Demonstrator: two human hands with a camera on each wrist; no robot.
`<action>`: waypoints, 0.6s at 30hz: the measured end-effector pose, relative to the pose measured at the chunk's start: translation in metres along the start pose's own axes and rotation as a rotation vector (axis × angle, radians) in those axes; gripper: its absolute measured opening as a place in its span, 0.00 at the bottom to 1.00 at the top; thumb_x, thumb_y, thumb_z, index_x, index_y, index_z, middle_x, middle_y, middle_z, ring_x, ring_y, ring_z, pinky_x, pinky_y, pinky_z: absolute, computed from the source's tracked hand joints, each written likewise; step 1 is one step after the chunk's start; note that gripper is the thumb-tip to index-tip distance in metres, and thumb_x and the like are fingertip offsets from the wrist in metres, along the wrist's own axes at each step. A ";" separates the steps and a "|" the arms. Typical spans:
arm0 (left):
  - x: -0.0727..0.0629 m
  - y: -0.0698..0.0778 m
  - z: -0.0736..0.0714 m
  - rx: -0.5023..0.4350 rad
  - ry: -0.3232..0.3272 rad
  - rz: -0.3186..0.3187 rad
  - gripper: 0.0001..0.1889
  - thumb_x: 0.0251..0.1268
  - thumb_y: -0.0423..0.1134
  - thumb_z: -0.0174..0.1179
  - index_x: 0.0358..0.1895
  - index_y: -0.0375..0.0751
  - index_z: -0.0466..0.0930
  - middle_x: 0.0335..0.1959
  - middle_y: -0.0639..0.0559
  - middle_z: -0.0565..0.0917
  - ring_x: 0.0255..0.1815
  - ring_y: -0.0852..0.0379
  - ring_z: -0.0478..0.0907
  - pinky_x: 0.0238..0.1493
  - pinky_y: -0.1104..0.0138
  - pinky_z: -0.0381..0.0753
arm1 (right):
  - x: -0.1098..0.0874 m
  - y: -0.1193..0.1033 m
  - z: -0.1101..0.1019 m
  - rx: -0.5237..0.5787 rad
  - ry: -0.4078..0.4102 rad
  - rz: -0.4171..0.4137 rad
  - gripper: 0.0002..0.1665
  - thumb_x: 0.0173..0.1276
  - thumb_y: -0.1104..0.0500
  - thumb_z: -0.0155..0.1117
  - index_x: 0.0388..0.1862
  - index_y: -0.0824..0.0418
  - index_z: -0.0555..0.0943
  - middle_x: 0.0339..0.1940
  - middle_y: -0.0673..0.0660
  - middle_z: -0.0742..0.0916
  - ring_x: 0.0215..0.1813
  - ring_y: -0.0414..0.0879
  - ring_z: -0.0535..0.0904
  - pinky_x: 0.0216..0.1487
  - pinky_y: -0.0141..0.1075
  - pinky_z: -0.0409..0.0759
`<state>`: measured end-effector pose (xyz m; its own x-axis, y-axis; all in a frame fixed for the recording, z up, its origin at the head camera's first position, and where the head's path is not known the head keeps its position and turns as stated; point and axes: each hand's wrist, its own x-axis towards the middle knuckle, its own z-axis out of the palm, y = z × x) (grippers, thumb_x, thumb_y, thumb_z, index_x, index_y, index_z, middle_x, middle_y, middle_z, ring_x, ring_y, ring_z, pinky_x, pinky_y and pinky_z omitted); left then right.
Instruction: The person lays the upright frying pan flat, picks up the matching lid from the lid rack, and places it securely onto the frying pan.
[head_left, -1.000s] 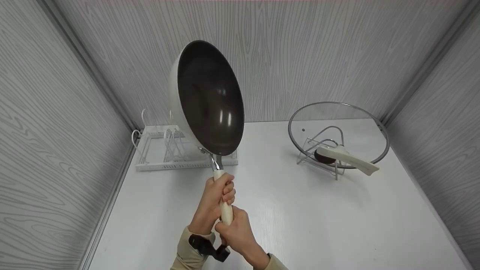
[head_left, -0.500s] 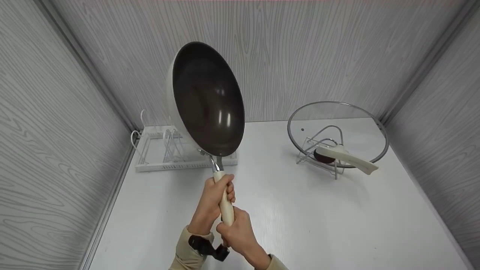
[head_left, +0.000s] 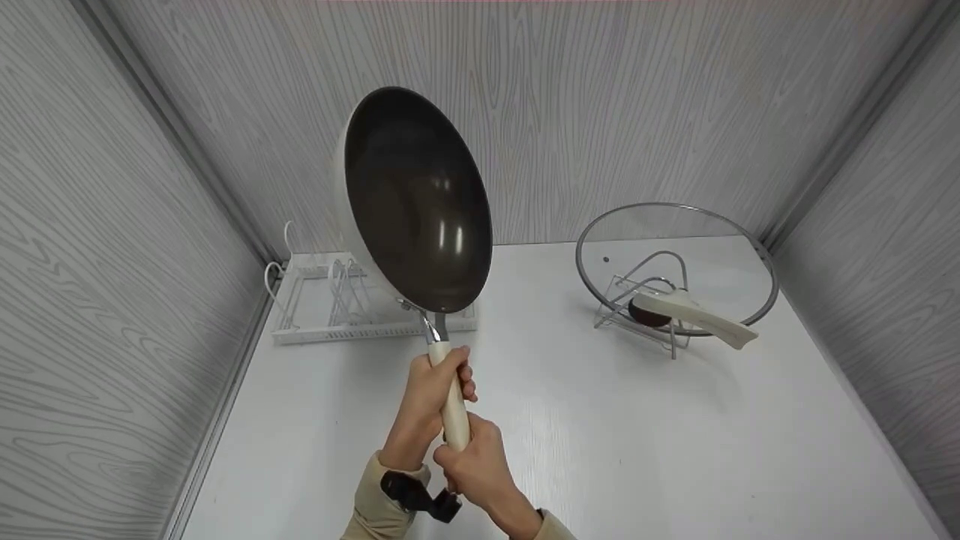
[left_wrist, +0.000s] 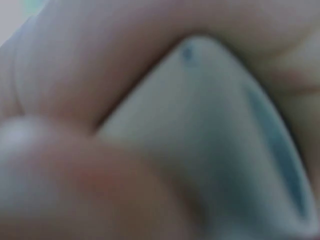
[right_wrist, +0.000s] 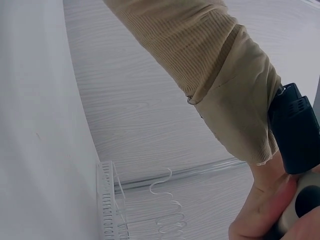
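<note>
A deep, round-sided frying pan [head_left: 416, 202], dark inside and white outside, is held up in the head view, its inside facing me. My left hand [head_left: 431, 386] grips the cream handle [head_left: 454, 412] about its upper half. Below it my right hand [head_left: 480, 465] holds the handle's lower end, thumb across it. In the left wrist view, blurred fingers [left_wrist: 80, 180] wrap round the pale handle [left_wrist: 200, 130]. The right wrist view shows the left sleeve [right_wrist: 240, 105] with a black wrist device [right_wrist: 295, 130], and part of the handle at the lower right.
Behind the pan's lower part stands a white slotted rack [head_left: 337, 330] with upright wire loops. At right, a glass lid [head_left: 679, 206] with a cream handle [head_left: 697, 315] leans on a wire stand [head_left: 673, 345]. Grey wood-patterned walls [head_left: 637, 112] enclose the white tabletop [head_left: 600, 435].
The pan has shifted very slightly, its upper rim now a little lower and farther left. Both hands keep their hold; the rack and lid stay put.
</note>
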<state>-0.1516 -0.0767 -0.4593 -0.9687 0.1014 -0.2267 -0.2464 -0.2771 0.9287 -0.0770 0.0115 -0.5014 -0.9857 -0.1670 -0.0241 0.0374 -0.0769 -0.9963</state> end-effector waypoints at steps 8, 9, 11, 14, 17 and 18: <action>-0.001 0.001 0.000 0.031 0.024 0.004 0.10 0.70 0.35 0.57 0.32 0.30 0.74 0.17 0.50 0.77 0.13 0.59 0.75 0.20 0.67 0.81 | 0.001 0.000 0.000 -0.015 0.003 -0.011 0.08 0.50 0.74 0.54 0.28 0.63 0.72 0.11 0.49 0.76 0.08 0.37 0.70 0.07 0.28 0.68; -0.001 0.001 0.000 0.035 0.029 0.003 0.10 0.70 0.34 0.57 0.33 0.29 0.75 0.17 0.50 0.77 0.14 0.59 0.76 0.20 0.67 0.81 | 0.001 0.000 0.000 -0.016 0.005 -0.010 0.08 0.50 0.74 0.54 0.28 0.63 0.72 0.11 0.49 0.76 0.08 0.38 0.71 0.07 0.28 0.68; -0.002 0.002 0.001 0.046 0.037 0.004 0.09 0.69 0.34 0.58 0.35 0.29 0.76 0.17 0.49 0.78 0.14 0.59 0.76 0.20 0.67 0.81 | 0.001 0.000 0.000 -0.017 0.011 -0.002 0.08 0.50 0.74 0.54 0.28 0.63 0.72 0.11 0.49 0.76 0.08 0.38 0.71 0.07 0.28 0.68; -0.002 0.003 0.001 0.056 0.044 0.006 0.08 0.67 0.34 0.58 0.34 0.30 0.76 0.18 0.49 0.78 0.15 0.58 0.77 0.21 0.66 0.82 | 0.001 -0.001 0.000 -0.016 0.014 0.007 0.08 0.51 0.74 0.55 0.29 0.63 0.73 0.11 0.50 0.77 0.08 0.38 0.71 0.07 0.29 0.69; -0.003 0.004 0.001 0.042 0.038 0.017 0.08 0.66 0.34 0.59 0.33 0.30 0.75 0.18 0.48 0.78 0.16 0.57 0.78 0.24 0.64 0.84 | 0.001 -0.001 0.000 -0.016 0.009 0.013 0.08 0.52 0.73 0.56 0.30 0.63 0.73 0.12 0.50 0.77 0.08 0.38 0.71 0.07 0.29 0.70; -0.004 0.004 0.002 0.033 0.032 0.021 0.08 0.66 0.33 0.59 0.33 0.30 0.75 0.19 0.48 0.78 0.17 0.56 0.79 0.25 0.63 0.84 | 0.002 -0.001 -0.001 -0.019 0.010 0.015 0.08 0.52 0.73 0.56 0.30 0.64 0.73 0.12 0.50 0.77 0.08 0.38 0.71 0.07 0.29 0.70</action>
<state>-0.1491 -0.0768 -0.4540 -0.9744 0.0651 -0.2154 -0.2249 -0.2470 0.9426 -0.0787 0.0119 -0.5009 -0.9866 -0.1583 -0.0393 0.0487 -0.0559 -0.9972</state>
